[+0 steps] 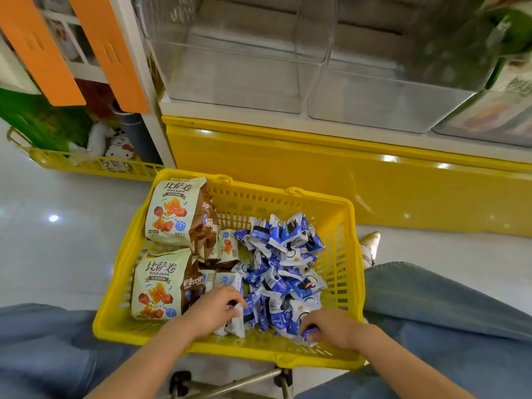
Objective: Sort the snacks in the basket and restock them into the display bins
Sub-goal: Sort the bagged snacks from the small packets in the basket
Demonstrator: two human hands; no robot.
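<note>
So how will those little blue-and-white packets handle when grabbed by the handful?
The blue-and-white packets look glossy, so probably slippery. They lie loosely heaped, so some may spill from a handful. Small and crinkled, they're likely light and floppy.

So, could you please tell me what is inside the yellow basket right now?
The yellow basket holds two large cream snack bags, smaller matching packs and a heap of blue-and-white packets. Both hands, left and right, reach in. Anything beneath the heap is hidden.
</note>
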